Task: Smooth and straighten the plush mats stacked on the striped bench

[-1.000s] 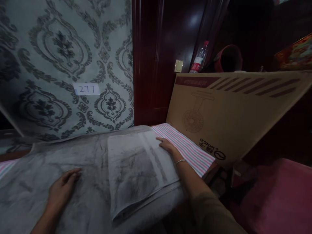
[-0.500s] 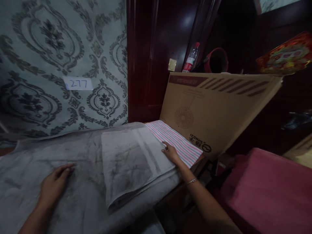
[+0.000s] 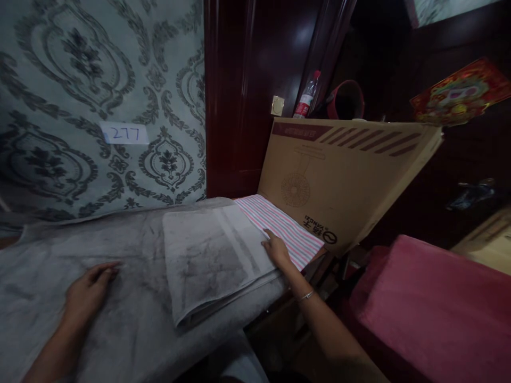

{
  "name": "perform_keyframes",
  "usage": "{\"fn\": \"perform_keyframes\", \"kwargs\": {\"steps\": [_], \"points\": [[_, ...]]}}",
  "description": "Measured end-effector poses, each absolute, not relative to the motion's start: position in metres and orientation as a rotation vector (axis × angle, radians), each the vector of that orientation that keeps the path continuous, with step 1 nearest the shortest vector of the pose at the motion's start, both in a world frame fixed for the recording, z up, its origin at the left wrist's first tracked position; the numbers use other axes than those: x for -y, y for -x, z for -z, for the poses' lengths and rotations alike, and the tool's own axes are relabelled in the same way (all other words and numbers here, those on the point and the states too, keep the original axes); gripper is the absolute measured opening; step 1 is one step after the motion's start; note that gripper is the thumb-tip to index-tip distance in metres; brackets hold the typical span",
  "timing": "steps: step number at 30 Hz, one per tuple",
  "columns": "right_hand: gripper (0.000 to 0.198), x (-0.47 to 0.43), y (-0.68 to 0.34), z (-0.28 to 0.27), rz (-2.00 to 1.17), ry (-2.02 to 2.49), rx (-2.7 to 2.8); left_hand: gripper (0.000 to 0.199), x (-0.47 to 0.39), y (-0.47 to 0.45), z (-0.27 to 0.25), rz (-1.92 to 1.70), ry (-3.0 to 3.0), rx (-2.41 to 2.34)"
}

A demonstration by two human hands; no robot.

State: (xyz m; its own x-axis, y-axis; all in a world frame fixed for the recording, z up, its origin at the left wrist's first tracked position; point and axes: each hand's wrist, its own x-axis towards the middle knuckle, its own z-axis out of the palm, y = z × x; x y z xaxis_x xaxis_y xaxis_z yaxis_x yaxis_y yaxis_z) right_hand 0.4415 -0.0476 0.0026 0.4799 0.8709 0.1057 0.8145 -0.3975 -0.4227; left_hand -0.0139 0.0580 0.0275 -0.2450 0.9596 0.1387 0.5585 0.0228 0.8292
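A grey towel (image 3: 131, 250) lies spread over a table, its right part folded over into a flap (image 3: 211, 260). My left hand (image 3: 85, 295) rests flat on the spread part, fingers apart, holding nothing. My right hand (image 3: 275, 249) presses on the right edge of the folded flap, where it meets a pink-and-white striped cloth (image 3: 279, 229); a thin bracelet is on that wrist. Whether those fingers pinch the edge is not clear.
A big cardboard box (image 3: 343, 175) leans just right of the striped cloth. Behind it stand a plastic bottle (image 3: 305, 98) and a red bucket (image 3: 347, 101). A dark wooden door frame (image 3: 227, 96), patterned wallpaper with a "277" label (image 3: 124, 133), and a pink cushion (image 3: 431, 303) surround the table.
My right hand slid along the flap's right edge toward me. The view swung slightly right. My left hand stayed on the towel.
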Motion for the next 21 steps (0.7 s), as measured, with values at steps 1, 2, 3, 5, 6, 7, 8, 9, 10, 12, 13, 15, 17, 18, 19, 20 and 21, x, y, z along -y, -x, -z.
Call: {"fn": "perform_keyframes", "kwargs": {"steps": [1,2,3,5,6,7,8,9,10,12,13,15,17,18,19,20,21], "points": [[0.056,0.048,-0.442,-0.003,-0.169,2.324,1.415,0.033,-0.058,0.014,-0.028,-1.13,-1.529,-1.834],[0.055,0.048,-0.443,-0.003,-0.159,2.337,1.427,0.032,-0.058,0.013,-0.028,-1.128,-1.518,-1.828],[0.054,0.048,-0.443,-0.002,-0.153,2.351,1.438,0.032,-0.058,0.013,-0.027,-1.121,-1.514,-1.823],[0.052,0.048,-0.443,0.001,-0.152,2.37,1.448,0.032,-0.059,0.014,-0.026,-1.097,-1.52,-1.81],[0.051,0.048,-0.443,0.003,-0.152,2.375,1.447,0.033,-0.059,0.014,-0.025,-1.09,-1.523,-1.805],[0.052,0.048,-0.443,0.005,-0.147,2.378,1.446,0.033,-0.06,0.014,-0.023,-1.088,-1.525,-1.805],[0.053,0.049,-0.443,0.007,-0.141,2.382,1.444,0.033,-0.06,0.015,-0.022,-1.091,-1.533,-1.804],[0.053,0.049,-0.444,0.008,-0.135,2.387,1.442,0.033,-0.061,0.016,-0.022,-1.091,-1.549,-1.805],[0.053,0.049,-0.444,0.008,-0.13,2.393,1.442,0.034,-0.061,0.016,-0.022,-1.082,-1.579,-1.809],[0.052,0.049,-0.444,0.009,-0.124,2.405,1.445,0.038,-0.062,0.015,-0.023,-1.047,-1.66,-1.831],[0.051,0.05,-0.444,0.009,-0.121,2.411,1.447,0.042,-0.061,0.014,-0.024,-1.024,-1.702,-1.832],[0.049,0.051,-0.443,0.009,-0.116,2.424,1.449,0.053,-0.054,0.005,-0.024,-0.985,-1.771,-1.81],[0.047,0.053,-0.441,0.009,-0.114,2.436,1.451,0.067,-0.039,-0.01,-0.021,-0.979,-1.864,-1.719],[0.047,0.053,-0.44,0.01,-0.113,2.441,1.453,0.074,-0.028,-0.02,-0.017,-0.99,-1.949,-1.641],[0.047,0.054,-0.439,0.01,-0.112,2.445,1.455,0.08,-0.015,-0.032,-0.011,-1.012,-2.054,-1.546],[0.047,0.055,-0.439,0.01,-0.11,2.447,1.459,0.084,0.0,-0.044,-0.004,-1.033,-2.196,-1.437],[0.047,0.055,-0.438,0.011,-0.107,2.448,1.463,0.09,0.015,-0.057,0.004,-1.036,-2.346,-1.327]]}}
